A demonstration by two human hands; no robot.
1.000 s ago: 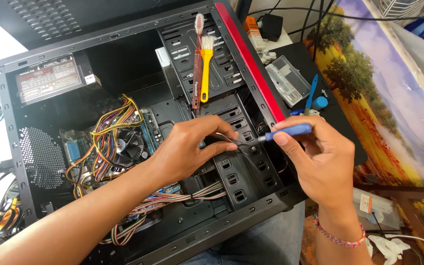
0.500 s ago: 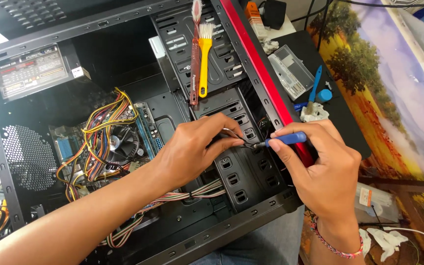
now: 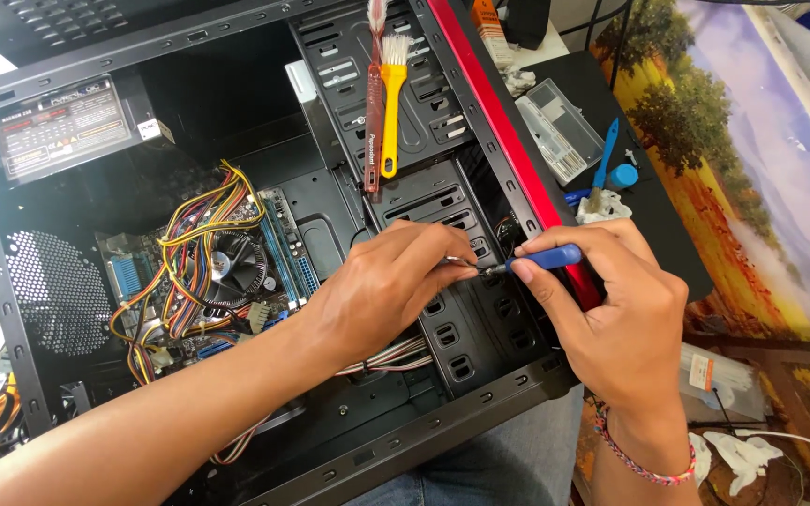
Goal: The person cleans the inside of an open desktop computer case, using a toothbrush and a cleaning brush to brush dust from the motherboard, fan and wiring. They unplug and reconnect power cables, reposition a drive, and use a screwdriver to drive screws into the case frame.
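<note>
An open black computer case point(image 3: 480, 417) with a red front strip lies on its side before me. My right hand point(image 3: 611, 314) grips a blue-handled screwdriver point(image 3: 541, 259), its tip aimed left at the drive cage point(image 3: 466, 319). Fingers of my left hand point(image 3: 382, 281) pinch a small metal part right at the screwdriver's tip, against the cage wall. Both hands almost touch there. What the left fingers hold is too small to make out.
A yellow brush point(image 3: 392, 103) and a dark red tool point(image 3: 373, 112) lie on the upper drive bay. Motherboard with fan point(image 3: 236, 267) and coloured cables point(image 3: 185, 244) fills the case's left. A clear plastic box point(image 3: 555, 126) and blue brush point(image 3: 604, 159) sit on the black table at right.
The view has shifted closer and slightly left. Both hands stay at the drive cage, with the screwdriver tip brought tighter against my left fingertips.
</note>
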